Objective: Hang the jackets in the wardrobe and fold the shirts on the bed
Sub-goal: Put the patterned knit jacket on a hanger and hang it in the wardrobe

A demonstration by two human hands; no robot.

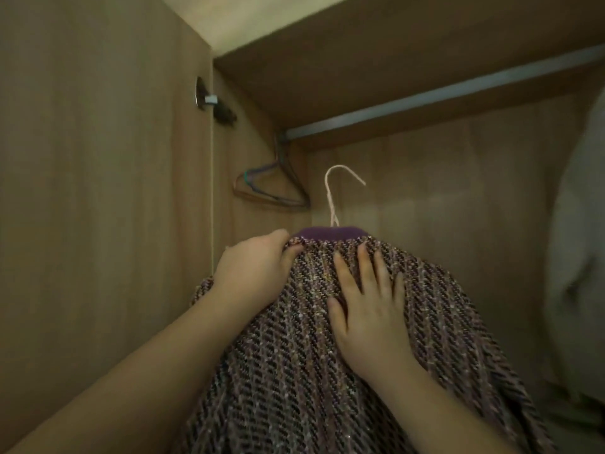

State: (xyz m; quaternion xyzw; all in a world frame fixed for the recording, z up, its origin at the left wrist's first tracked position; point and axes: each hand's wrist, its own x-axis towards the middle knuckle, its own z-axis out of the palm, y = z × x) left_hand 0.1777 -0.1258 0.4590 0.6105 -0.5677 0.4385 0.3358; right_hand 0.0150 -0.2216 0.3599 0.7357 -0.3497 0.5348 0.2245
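Jacket: purple-brown woven jacket (327, 371) with glinting threads. It fills the view from 6 o'clock up to the centre. It is draped on a hanger, back to the camera, and held up inside the wardrobe (409, 178).
Collar: plain dark purple band (327, 232) at the jacket's 12 o'clock edge.
Hanger: pale wire hanger (330, 194). Only the twisted neck and hook show, rising from the collar toward 12 o'clock. The hook's open end points to about 4 o'clock. The hook hangs in air well below the rail, not yet on it.
Left hand: left hand (252, 270) at 10 o'clock of the jacket, on the shoulder just beside the collar. Its fingers (281, 239) curl over the top edge and the thumb presses the weave from the near side, grasping a fold of cloth.
Right hand: right hand (370, 309) lies flat on the jacket's back, at about 5 o'clock of the collar. Its fingers (363, 263) are straight, spread and released, pressing the cloth and gripping nothing. The tips stop just short of the collar.
Rail: grey metal rail (442, 99) under the top board, running from above the hook up toward 2 o'clock.
Empty hangers: a few thin wire hangers (271, 188) bunched at the rail's left end, at 10 o'clock of the hook and apart from it.
Door: open wood-grain door (98, 191) fills the 9 o'clock side, with a metal hinge (204, 96) at 10 o'clock.
Pale garment: whitish, blurred cloth (582, 240) at the 3 o'clock edge. Cannot tell what kind, or what it hangs from.
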